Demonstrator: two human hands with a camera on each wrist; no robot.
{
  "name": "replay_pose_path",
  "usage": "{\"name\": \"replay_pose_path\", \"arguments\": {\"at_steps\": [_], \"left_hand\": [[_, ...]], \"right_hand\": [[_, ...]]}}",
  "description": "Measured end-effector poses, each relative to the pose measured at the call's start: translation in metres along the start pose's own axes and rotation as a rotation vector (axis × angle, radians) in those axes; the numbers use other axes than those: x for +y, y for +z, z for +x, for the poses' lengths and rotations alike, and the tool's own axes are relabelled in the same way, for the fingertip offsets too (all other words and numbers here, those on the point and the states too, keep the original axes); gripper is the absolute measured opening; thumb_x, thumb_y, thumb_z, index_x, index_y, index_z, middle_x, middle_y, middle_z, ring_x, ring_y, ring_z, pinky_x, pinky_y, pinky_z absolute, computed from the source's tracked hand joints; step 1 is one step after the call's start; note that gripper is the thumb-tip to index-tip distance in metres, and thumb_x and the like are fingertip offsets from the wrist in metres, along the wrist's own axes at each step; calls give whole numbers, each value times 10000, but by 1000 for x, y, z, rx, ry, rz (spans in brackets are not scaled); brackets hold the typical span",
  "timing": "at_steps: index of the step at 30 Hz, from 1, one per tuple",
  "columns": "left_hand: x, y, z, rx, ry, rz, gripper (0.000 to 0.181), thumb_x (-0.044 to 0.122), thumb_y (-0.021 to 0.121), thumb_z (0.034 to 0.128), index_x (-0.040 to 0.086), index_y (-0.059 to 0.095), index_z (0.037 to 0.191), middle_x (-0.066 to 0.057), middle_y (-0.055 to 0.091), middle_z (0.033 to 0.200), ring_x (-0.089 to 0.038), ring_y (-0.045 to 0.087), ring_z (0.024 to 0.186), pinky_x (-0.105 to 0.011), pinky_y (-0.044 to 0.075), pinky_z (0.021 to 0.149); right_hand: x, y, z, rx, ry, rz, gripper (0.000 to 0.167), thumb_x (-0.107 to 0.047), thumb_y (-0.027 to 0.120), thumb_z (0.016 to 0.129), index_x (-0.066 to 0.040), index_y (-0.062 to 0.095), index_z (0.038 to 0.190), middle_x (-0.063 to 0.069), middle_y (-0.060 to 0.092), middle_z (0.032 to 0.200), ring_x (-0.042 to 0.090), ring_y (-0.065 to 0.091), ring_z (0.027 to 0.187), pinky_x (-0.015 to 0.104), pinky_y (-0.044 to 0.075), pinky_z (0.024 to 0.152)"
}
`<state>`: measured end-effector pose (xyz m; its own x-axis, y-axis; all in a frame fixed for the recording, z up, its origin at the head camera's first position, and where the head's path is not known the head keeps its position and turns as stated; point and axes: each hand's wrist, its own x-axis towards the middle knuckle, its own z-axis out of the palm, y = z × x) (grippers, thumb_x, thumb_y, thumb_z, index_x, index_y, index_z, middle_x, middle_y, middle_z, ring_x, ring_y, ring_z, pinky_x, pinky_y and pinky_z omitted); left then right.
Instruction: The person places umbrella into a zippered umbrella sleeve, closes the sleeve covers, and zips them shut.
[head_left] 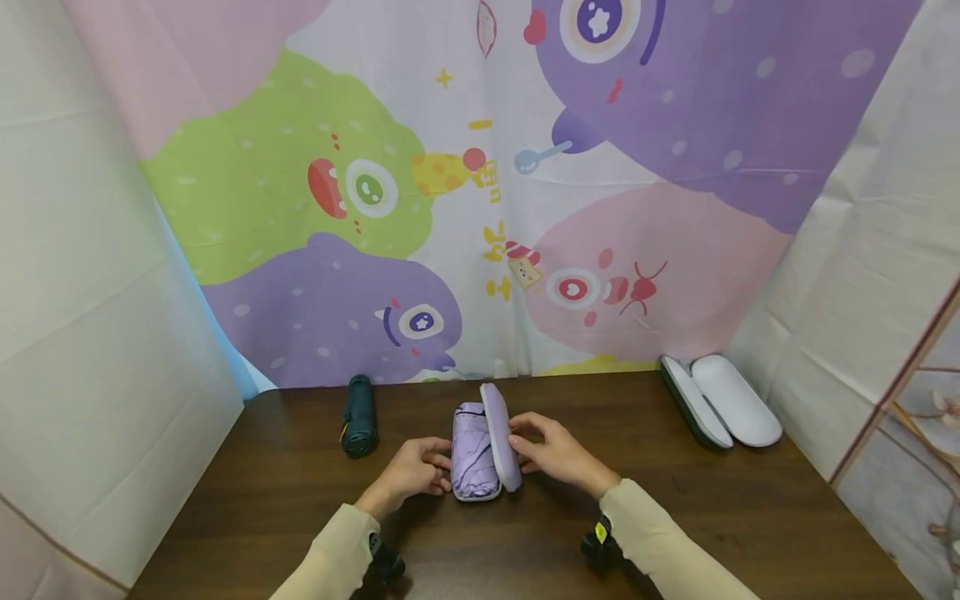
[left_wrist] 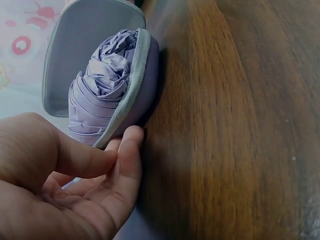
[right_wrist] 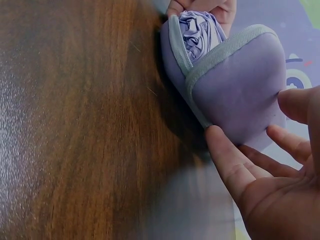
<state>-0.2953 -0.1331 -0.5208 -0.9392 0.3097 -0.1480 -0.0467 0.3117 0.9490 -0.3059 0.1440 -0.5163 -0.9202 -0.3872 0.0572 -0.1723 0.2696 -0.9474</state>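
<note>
Fingers (right_wrist: pixel 227 157) against case (right_wrist: pixel 240 85), lilac bundle (right_wrist: pixel 200 35) inside

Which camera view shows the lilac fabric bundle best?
The left wrist view: the bundle appears close, its folds clear. The head view shows it smaller, from above; the right wrist, only partly, behind the lid.

Case (head_left: pixel 501 437) between the fingers (left_wrist: pixel 131 155): lilac, edged pale grey. Cloth bundle (head_left: pixel 472 454) inside: lilac. Roll (head_left: pixel 361 421) left of the fingers: dark green. Second case (head_left: pixel 738 404) to their right: white inside, dark green outside. Tabletop (head_left: pixel 247 500): brown, wood-grained.
</note>
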Motion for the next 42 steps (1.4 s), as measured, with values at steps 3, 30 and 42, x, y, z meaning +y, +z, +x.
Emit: {"name": "replay_pose_path", "arguments": {"at_steps": [3,30,42], "left_hand": [[0,0,0,-13,-5,3,603,-200,519,818,-117,504,1415,-168,711,1003,-218,707,706,-368,614,657],[-1,3,-2,-52,-16,-4,681,-181,626,784,-83,513,1447,-169,754,1007,-195,696,758,-307,586,702],[-3,3,-2,-52,-22,18,694,-173,614,789,-101,478,1466,-131,749,981,-180,681,775,-303,568,703]], "right_hand": [[0,0,0,0,-11,-4,355,-153,639,1026,8,580,1337,274,589,1351,265,705,986,464,632,771],[-7,6,3,-58,-150,-222,392,-128,784,918,-7,649,1265,222,632,1285,225,672,939,251,556,692],[-9,9,3,-70,-179,-278,459,-149,813,889,-12,635,1290,215,612,1309,348,658,1009,274,545,785]]}}
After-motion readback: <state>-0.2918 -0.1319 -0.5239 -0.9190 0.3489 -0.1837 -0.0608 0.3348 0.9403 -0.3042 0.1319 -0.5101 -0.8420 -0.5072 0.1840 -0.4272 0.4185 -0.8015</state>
